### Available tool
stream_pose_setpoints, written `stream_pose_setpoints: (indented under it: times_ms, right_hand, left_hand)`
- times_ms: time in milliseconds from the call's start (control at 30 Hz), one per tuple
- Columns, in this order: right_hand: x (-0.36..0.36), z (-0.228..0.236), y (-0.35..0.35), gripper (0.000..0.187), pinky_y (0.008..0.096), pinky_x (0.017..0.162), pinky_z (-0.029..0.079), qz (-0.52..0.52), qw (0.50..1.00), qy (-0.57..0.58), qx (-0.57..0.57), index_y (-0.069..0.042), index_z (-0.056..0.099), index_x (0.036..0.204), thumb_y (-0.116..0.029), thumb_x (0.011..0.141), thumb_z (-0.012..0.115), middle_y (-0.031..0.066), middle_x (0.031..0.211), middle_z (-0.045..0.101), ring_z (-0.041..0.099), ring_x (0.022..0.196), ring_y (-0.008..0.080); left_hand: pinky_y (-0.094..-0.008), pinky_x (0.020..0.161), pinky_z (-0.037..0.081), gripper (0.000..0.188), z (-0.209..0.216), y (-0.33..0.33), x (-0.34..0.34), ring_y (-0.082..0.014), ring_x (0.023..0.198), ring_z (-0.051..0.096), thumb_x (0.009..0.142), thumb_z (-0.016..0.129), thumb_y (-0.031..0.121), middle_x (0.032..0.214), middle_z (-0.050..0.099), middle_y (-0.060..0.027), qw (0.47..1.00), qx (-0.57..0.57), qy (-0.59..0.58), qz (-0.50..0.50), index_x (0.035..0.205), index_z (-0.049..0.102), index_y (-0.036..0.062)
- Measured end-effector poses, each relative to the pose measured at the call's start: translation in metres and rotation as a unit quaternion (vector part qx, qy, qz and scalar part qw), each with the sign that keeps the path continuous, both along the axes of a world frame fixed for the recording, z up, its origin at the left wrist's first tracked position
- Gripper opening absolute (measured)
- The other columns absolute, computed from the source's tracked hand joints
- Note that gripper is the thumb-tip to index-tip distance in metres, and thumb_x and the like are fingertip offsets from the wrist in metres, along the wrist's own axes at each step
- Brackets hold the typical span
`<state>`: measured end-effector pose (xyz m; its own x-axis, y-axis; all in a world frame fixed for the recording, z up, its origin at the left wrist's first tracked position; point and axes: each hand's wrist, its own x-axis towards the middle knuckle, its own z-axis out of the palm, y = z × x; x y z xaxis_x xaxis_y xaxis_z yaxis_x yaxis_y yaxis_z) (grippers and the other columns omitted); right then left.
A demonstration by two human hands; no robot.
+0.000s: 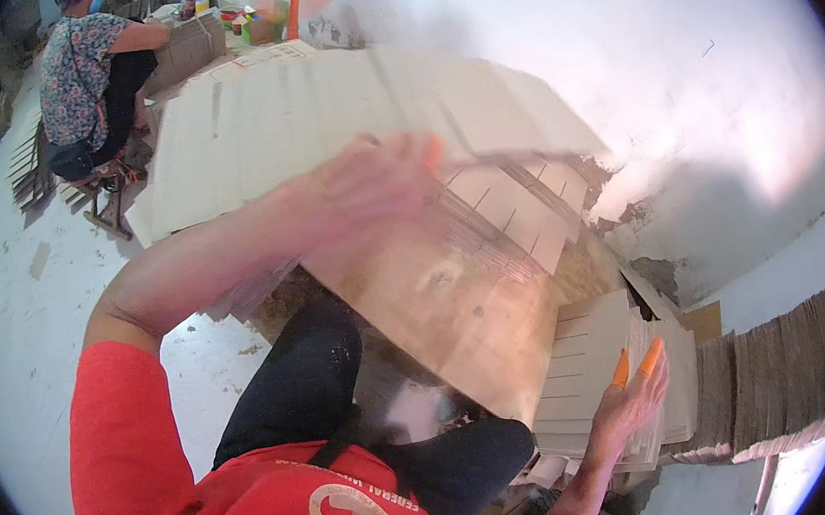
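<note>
Your left hand (379,180), blurred, reaches across to the near edge of the large pale cardboard sheets (316,107) that spread over the far part of the wooden worktop (491,335); an orange cap (434,153) covers a fingertip, but you can't tell from the blur how far its fingers are open or whether they have hold of a sheet. Just beyond that hand, to its right, a fanned pile of slotted cardboard (518,211) lies on the worktop. Your right hand (634,405) is at the lower right, over the pale slotted sheets (574,361) next to the worktop's near right end; its 2 orange-capped fingers point up and away from you, slightly parted, with no sheet between them. Whether that hand touches the sheets is unclear. Beside it, farther right, grey-brown cardboard pieces (796,368) stand packed in a row. At the upper left, a co-worker in a flowered top (82,81) sits on a low stool (106,209), facing stacked cardboard (195,49).
</note>
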<state>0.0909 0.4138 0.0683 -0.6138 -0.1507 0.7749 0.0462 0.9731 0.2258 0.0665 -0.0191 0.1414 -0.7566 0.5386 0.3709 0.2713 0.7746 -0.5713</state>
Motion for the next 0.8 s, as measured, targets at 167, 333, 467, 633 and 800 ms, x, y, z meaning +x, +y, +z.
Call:
stream_pose_setpoints:
  times_ms: [167,333,467,633,800]
  right_hand:
    - [-0.021,-0.07,0.06,0.053,0.0465,0.093,0.044,-0.14,0.984,-0.109,-0.019,-0.004,0.05,0.132,-0.027,0.087,0.066,0.0185,0.126,0.056,0.05,0.118,0.0344]
    - [-0.027,-0.101,0.098,0.059,0.0485,0.092,0.043,-0.254,0.916,-0.299,-0.085,-0.004,0.054,0.125,-0.031,0.077,0.075,0.0162,0.123,0.057,0.052,0.113,0.0355]
    - [-0.036,-0.127,0.136,0.06,0.0479,0.089,0.044,-0.169,0.948,-0.263,-0.061,-0.002,0.057,0.12,-0.03,0.071,0.079,0.0178,0.119,0.058,0.052,0.113,0.0347]
    - [-0.065,-0.163,0.244,0.042,0.0469,0.087,0.047,-0.161,0.923,-0.252,-0.244,-0.001,0.058,0.114,-0.017,0.078,0.073,0.0166,0.115,0.058,0.056,0.105,0.0345]
    - [-0.074,-0.149,0.255,0.038,0.0473,0.087,0.044,-0.1,0.899,-0.268,-0.331,0.002,0.046,0.114,-0.025,0.089,0.058,0.017,0.113,0.048,0.048,0.101,0.0328]
  left_hand:
    - [-0.0273,0.049,0.052,0.023,-0.082,-0.096,-0.024,-0.0176,0.076,0.06,0.067,0.064,0.007,0.079,0.054,-0.008,0.984,0.09,0.092,0.127,0.087,0.06,-0.0044]
    - [-0.0336,0.056,0.055,0.016,-0.13,-0.102,-0.032,-0.0235,0.081,0.061,0.068,0.063,0.003,0.082,0.057,-0.0119,0.973,0.135,0.014,0.185,0.082,0.062,-0.0043]
    - [-0.0375,0.066,0.054,0.013,-0.126,-0.11,-0.016,-0.0271,0.087,0.06,0.069,0.061,0.002,0.086,0.059,-0.0125,0.972,0.211,0.003,0.101,0.082,0.064,-0.0018]
    - [-0.04,0.068,0.052,0.015,-0.12,-0.114,-0.038,-0.0288,0.09,0.06,0.069,0.063,0.004,0.092,0.062,-0.0127,0.966,0.243,-0.018,0.083,0.083,0.065,-0.0001]
    - [-0.0411,0.077,0.046,0.031,-0.087,-0.123,-0.014,-0.0278,0.106,0.054,0.071,0.069,0.019,0.099,0.059,-0.0115,0.932,0.282,-0.195,0.114,0.097,0.061,0.0036]
